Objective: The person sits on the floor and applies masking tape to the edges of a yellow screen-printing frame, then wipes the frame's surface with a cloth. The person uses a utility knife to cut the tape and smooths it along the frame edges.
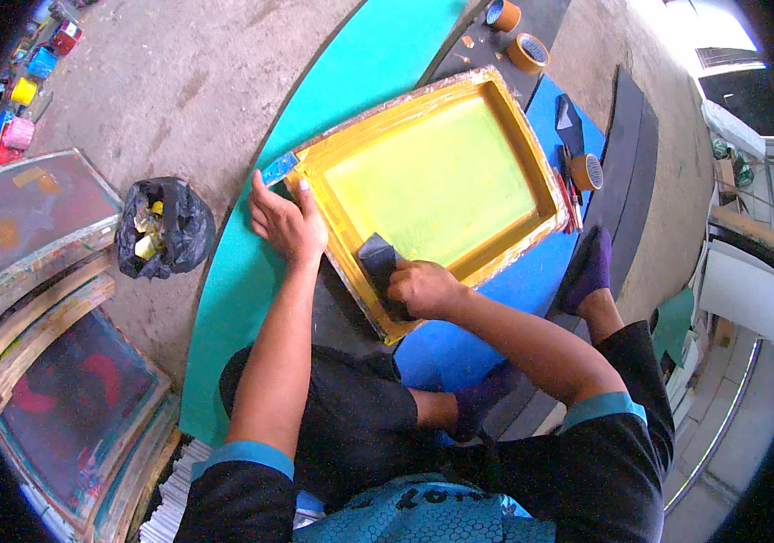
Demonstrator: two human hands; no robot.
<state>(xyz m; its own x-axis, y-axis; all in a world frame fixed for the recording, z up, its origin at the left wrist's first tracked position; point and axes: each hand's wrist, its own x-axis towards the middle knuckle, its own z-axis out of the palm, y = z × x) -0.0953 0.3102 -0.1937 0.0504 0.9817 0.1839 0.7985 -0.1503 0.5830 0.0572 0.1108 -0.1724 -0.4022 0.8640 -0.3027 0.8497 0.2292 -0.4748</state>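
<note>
A screen printing frame (pixel 423 181) lies tilted before me, its rim covered in yellow tape and its mesh yellow-green. At its left corner, by a patch of blue tape (pixel 279 168), my left hand (pixel 289 222) grips the edge, thumb on the near side and fingers beyond. My right hand (pixel 425 290) is closed round a flat black scraper-like piece (pixel 377 257) inside the near left part of the frame. That piece rests along the yellow inner border; its lower part is partly hidden by my fingers.
Turquoise (pixel 305 127) and blue mats (pixel 459 353) lie under the frame. Tape rolls (pixel 528 54) and pens (pixel 570 195) sit beyond and to the right. At left are a black bag of scraps (pixel 189 222), stacked screens (pixel 70 398) and paint tubs (pixel 25 90).
</note>
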